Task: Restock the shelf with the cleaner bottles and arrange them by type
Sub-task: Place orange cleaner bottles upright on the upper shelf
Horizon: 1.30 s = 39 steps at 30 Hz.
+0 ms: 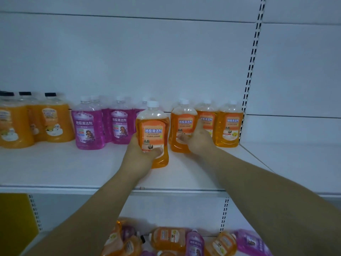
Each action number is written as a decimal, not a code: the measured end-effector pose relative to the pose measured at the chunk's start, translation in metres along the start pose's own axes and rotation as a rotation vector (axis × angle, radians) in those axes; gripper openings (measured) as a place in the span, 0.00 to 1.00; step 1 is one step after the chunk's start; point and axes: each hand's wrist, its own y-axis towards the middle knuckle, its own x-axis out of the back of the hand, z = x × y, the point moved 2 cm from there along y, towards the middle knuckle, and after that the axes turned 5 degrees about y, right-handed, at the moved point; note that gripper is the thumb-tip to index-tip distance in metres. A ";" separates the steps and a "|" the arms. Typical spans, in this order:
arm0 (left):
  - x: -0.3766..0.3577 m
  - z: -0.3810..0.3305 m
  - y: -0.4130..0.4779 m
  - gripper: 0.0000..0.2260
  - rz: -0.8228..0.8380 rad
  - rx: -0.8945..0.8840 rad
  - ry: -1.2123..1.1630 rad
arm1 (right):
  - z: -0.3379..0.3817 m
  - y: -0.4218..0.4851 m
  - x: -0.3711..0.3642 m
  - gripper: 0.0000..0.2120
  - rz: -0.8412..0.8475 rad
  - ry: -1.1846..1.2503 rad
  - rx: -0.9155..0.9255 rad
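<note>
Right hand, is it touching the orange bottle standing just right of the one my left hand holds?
Touching. The head view shows the right hand with fingers wrapped across the label of the orange bottle, beside the held bottle in the left hand.

orange bottles (pixel 152 134) and purple bottles (pixel 88 126) labelled 地板清洁剂, smaller print seemingly illegible

I face a white back panel (pixel 147 52) in dim light; slotted upright (pixel 253 61) at two o'clock, yellow board (pixel 14 218) at eight o'clock
</note>
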 end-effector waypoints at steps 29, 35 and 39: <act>-0.136 -0.050 0.002 0.52 0.064 -0.346 0.469 | -0.116 -0.036 0.137 0.44 0.423 -0.791 -0.170; -0.146 -0.053 0.019 0.42 -0.120 -0.533 1.001 | -0.122 -0.031 0.135 0.44 0.434 -0.776 -0.147; -0.152 -0.050 0.022 0.48 -0.101 -0.473 1.119 | -0.122 -0.030 0.134 0.44 0.435 -0.770 -0.146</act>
